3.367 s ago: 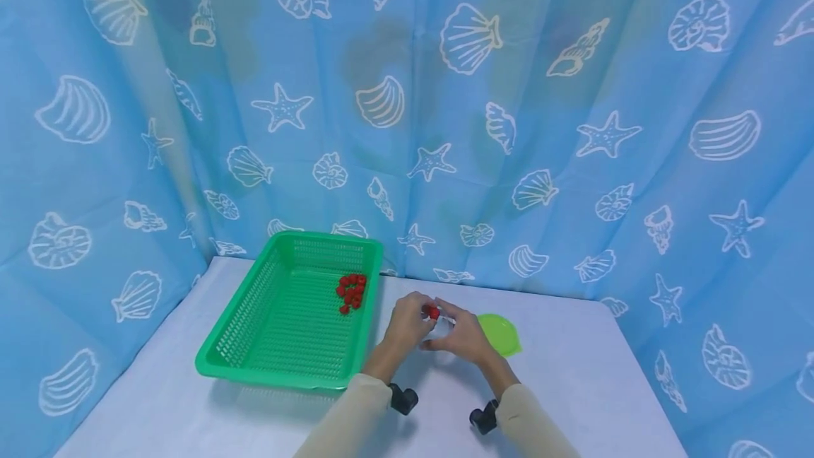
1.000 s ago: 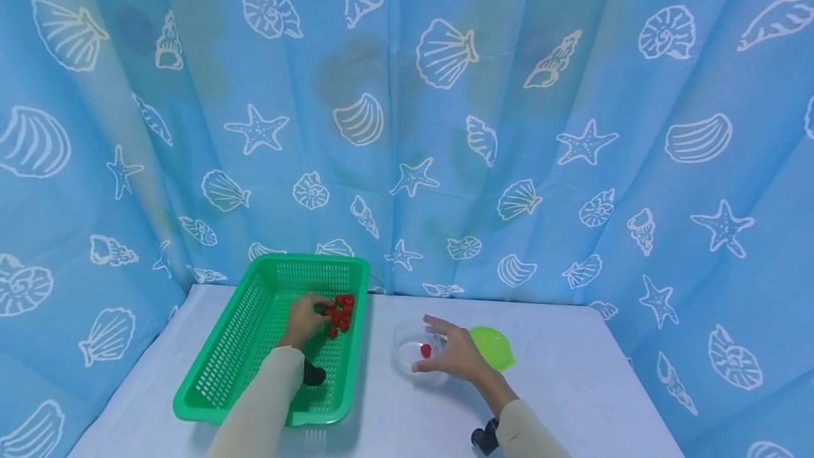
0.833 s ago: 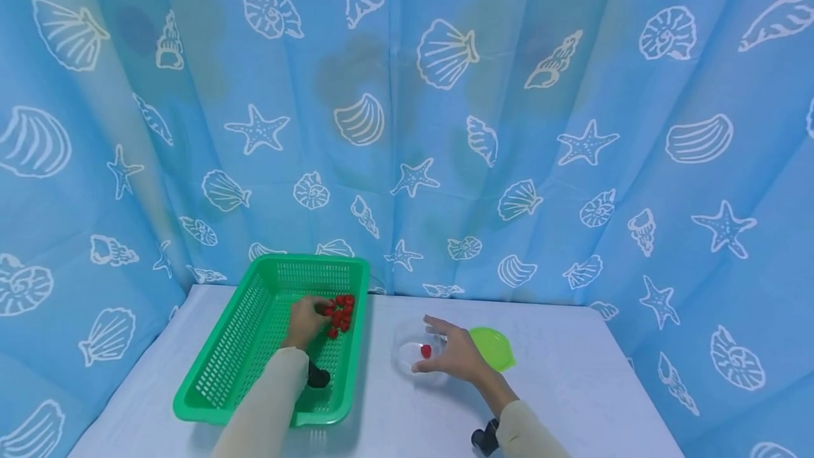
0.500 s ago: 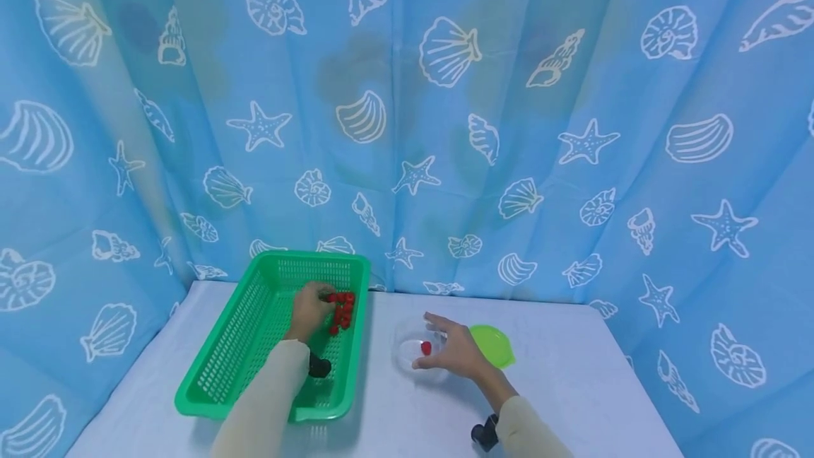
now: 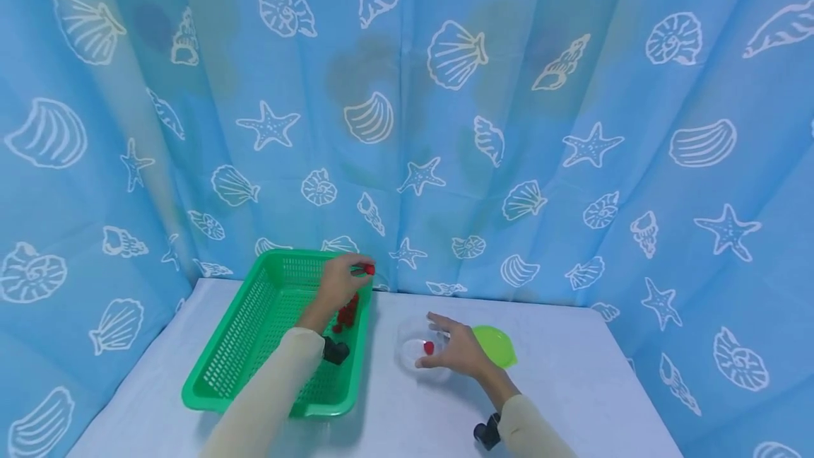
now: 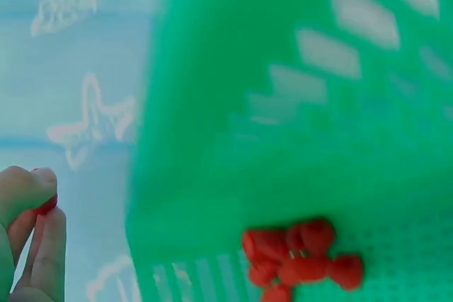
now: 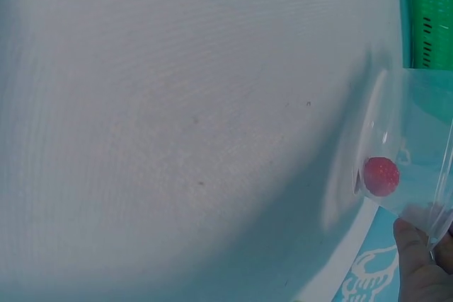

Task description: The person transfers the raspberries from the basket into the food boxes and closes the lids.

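My left hand pinches a small red raspberry between thumb and fingertips, above the far right rim of the green basket. In the left wrist view only a sliver of that raspberry shows between the fingers. Several more raspberries lie together in the basket, along its right side. My right hand holds a clear plastic container by its side, thumb and fingers curved round it. One raspberry sits inside, on the bottom.
A lime-green round lid lies on the white tabletop, just right of my right hand. Behind the table hangs a blue curtain with white shell prints. The basket takes up the table's left part.
My left hand has come up out of the basket with a raspberry, moving right and away from me. The right hand stays at the container.
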Demonstrator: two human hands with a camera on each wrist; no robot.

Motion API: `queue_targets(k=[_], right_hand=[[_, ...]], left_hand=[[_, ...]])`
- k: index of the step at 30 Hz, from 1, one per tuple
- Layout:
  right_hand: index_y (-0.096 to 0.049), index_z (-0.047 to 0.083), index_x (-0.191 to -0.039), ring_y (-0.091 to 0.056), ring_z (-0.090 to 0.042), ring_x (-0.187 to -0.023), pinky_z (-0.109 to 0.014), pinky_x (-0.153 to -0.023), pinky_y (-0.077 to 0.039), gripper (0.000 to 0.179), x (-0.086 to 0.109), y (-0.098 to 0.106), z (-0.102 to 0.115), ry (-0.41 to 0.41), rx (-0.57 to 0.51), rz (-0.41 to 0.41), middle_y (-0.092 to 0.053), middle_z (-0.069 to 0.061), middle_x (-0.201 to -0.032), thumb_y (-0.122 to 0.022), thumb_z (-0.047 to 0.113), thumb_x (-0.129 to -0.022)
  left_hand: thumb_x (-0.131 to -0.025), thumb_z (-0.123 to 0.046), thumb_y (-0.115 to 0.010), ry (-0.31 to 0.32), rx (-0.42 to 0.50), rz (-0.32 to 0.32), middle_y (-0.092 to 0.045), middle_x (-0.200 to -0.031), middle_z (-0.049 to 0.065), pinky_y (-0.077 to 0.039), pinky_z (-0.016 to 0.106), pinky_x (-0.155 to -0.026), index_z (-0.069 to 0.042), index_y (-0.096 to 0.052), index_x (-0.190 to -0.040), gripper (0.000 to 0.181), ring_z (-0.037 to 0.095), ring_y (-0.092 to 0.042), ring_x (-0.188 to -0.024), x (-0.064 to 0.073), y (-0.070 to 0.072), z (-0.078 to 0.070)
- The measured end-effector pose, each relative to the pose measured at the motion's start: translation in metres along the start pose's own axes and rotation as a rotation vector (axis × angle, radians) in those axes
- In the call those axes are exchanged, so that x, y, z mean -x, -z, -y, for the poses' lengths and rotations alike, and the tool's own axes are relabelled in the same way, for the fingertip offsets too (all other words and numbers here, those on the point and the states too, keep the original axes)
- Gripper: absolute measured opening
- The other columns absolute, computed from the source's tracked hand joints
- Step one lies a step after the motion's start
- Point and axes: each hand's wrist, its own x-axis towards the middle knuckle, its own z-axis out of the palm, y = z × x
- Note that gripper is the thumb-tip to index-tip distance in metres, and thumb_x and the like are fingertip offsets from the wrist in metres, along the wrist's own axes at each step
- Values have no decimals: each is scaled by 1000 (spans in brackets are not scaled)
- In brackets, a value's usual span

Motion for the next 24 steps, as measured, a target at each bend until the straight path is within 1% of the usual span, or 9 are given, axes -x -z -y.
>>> queue_targets(k=[3, 6, 8, 11, 14, 16, 19, 22, 24], right_hand=[[-45, 30, -147, -44, -30, -133, -57, -97, -45, 96, 0, 1, -1, -5, -4, 5, -52, 2, -142, -88, 51, -63], [-45, 30, -146, -45, -30, -133, -58, -97, -45, 96, 0, 1, -1, -3, -2, 2, -53, 1, -141, -88, 50, -63], [-44, 30, -147, -45, -29, -133, -57, -97, -45, 96, 0, -1, -2, 8, -4, 4, -54, 1, -141, -88, 50, -64], [-44, 29, -147, -46, -29, -132, -55, -96, -47, 96, -2, -2, -2, 25, -26, 11, -54, 1, -140, -88, 49, -64], [-44, 26, -148, -48, -29, -131, -53, -93, -50, 98, -3, 0, -3, 24, -40, 8, -54, 1, -140, -88, 49, -63], [-44, 23, -148, -49, -30, -130, -53, -92, -50, 99, -4, 1, -4, 27, -46, 3, -55, 0, -139, -89, 49, -63], [-44, 22, -147, -50, -30, -128, -52, -91, -51, 99, -5, 3, -6, 41, -45, 12, -56, -2, -138, -88, 50, -63], [-45, 23, -147, -51, -30, -127, -51, -91, -51, 100, -5, 2, -7, 42, -31, 27, -56, -2, -137, -88, 53, -62], [-45, 25, -147, -50, -29, -128, -51, -93, -50, 101, -6, 2, -6, 39, -18, 30, -55, -1, -138, -88, 54, -60]], left_hand=[[-82, 3, -74, -22, 42, 57, -69, -102, 8, -57, 32, -81, -4, -73, -102, 21, 22, -67, -95, 0, -10, -14], [-83, 1, -75, -24, 48, 116, -68, -101, 7, -57, 29, -81, -4, -73, -102, 20, 21, -67, -94, 1, -19, -27], [-82, 0, -76, -33, 30, 137, -68, -100, 7, -57, 29, -80, -3, -73, -102, 21, 21, -67, -92, 1, -24, -36], [-82, -1, -77, -43, -6, 152, -68, -102, 7, -57, 29, -80, -4, -73, -104, 23, 21, -67, -92, 2, -31, -49], [-82, -5, -77, -43, -67, 184, -69, -103, 5, -56, 28, -81, -6, -72, -108, 26, 19, -66, -94, 3, -41, -60], [-83, -7, -77, -33, -116, 227, -69, -102, 3, -56, 25, -80, -9, -72, -108, 26, 17, -66, -93, 4, -49, -65], [-82, -6, -78, 18, -145, 330, -69, -94, 0, -56, 23, -76, -12, -73, -104, 22, 13, -64, -86, 9, -61, -69], [-81, -1, -77, 82, -129, 431, -67, -86, -3, -56, 22, -73, -11, -74, -97, 19, 12, -62, -79, 15, -72, -67], [-80, 1, -77, 126, -143, 479, -65, -82, -4, -56, 22, -71, -11, -74, -96, 20, 11, -60, -76, 20, -79, -63]])
